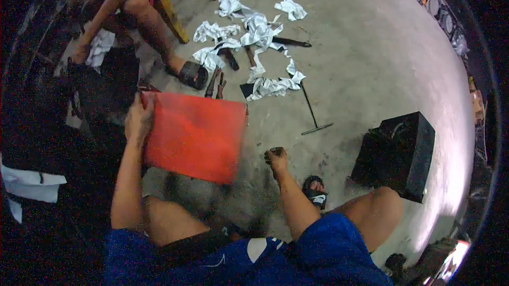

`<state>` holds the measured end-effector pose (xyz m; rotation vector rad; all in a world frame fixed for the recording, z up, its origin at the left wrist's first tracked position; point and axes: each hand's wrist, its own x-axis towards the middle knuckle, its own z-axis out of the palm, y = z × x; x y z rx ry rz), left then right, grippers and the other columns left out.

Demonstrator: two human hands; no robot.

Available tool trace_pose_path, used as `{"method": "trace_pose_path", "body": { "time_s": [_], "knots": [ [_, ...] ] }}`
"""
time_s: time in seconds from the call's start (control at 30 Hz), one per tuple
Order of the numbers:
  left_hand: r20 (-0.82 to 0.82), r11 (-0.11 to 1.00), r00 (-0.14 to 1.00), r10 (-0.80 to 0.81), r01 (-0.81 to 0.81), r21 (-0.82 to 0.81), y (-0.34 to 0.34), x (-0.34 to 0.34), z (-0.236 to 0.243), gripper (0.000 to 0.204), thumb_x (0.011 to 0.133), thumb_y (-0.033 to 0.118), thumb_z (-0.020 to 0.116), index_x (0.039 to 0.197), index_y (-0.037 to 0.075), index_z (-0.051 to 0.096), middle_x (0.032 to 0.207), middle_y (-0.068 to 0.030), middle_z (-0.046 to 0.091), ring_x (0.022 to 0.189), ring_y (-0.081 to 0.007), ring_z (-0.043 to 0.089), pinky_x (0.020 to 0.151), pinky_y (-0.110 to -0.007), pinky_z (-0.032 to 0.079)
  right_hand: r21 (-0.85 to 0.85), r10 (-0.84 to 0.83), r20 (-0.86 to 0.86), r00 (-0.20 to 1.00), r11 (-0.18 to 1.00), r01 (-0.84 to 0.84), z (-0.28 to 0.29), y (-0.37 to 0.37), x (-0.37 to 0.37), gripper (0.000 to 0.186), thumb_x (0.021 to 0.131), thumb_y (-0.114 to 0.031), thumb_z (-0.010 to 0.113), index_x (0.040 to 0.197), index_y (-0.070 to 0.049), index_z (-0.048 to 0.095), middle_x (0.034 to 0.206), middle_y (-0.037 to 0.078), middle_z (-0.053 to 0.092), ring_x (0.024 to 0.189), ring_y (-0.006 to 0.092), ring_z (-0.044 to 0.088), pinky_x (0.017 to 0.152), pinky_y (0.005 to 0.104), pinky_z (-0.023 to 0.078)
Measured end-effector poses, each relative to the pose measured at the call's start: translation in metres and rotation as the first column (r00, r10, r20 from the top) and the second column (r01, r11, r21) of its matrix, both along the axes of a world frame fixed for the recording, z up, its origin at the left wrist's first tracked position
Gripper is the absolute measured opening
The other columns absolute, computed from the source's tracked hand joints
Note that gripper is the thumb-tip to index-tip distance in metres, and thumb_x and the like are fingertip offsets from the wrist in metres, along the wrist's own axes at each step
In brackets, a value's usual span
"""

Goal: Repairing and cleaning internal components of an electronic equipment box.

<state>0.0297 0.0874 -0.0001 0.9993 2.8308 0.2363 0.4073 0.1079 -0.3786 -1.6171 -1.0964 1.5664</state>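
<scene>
My left hand (139, 119) grips the upper left edge of a flat, red rectangular panel (193, 137), fingers wrapped over its rim. The panel is tilted in front of my left knee and its right side is blurred. My right hand (277, 161) is closed just right of the panel, apart from it, above the concrete floor. Its fingertips look dark, and whatever they may hold is too small to make out. A thin T-handled tool (313, 121) lies on the floor beyond my right hand.
Torn white rags (260, 31) and dark hand tools (291, 42) are strewn ahead. At the right stands a black box (403, 153). Another person's leg (154, 31) and sandal (192, 75) are at the upper left, by a yellow stool (172, 18).
</scene>
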Motion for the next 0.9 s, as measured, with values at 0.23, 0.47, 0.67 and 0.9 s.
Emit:
{"method": "trace_pose_path", "body": {
  "time_s": [0.23,0.47,0.67,0.9],
  "knots": [
    [-0.033,0.998,0.998,-0.045,0.046,0.044,-0.01,-0.005,0.002,0.072,0.089,0.058,0.041,0.141,0.008,0.034,0.121,-0.025,0.056,0.11,-0.0419,0.055,0.093,-0.047,0.043,-0.18,0.251,-0.127,0.96,0.945,-0.271,0.095,-0.009,-0.003,0.023,0.085,-0.013,0.066,0.104,-0.003,0.059,0.086,0.011,0.064,0.066,0.0172,0.06,0.058,0.0308,0.05],
    [-0.028,0.994,0.996,-0.089,0.091,0.062,-0.011,0.006,-0.006,0.074,0.088,0.06,0.041,0.139,0.006,0.037,0.124,-0.025,0.053,0.109,-0.0447,0.054,0.093,-0.05,0.042,-0.192,0.139,-0.107,0.984,0.969,-0.158,0.137,-0.024,-0.005,0.024,0.085,-0.021,0.067,0.103,-0.005,0.06,0.086,0.01,0.064,0.069,0.0168,0.059,0.059,0.0294,0.049],
    [0.048,0.992,0.996,-0.074,0.069,0.108,-0.013,-0.025,-0.028,0.076,0.087,0.061,0.042,0.139,0.006,0.036,0.129,-0.0231,0.051,0.112,-0.0428,0.053,0.092,-0.052,0.042,-0.249,0.022,-0.401,0.916,0.959,-0.132,0.185,-0.041,-0.018,0.028,0.083,-0.02,0.07,0.104,-0.006,0.058,0.086,0.008,0.063,0.074,0.0172,0.06,0.064,0.0308,0.049],
    [0.089,0.986,0.992,-0.089,0.075,0.152,-0.018,-0.022,-0.039,0.074,0.086,0.063,0.041,0.137,0.009,0.038,0.121,-0.022,0.057,0.107,-0.0446,0.056,0.09,-0.053,0.043,-0.118,0.19,-0.24,0.952,0.968,-0.223,0.222,-0.068,-0.008,0.021,0.086,-0.019,0.065,0.104,-0.01,0.061,0.091,0.003,0.065,0.08,0.0154,0.06,0.065,0.0311,0.049]
  ]
}}
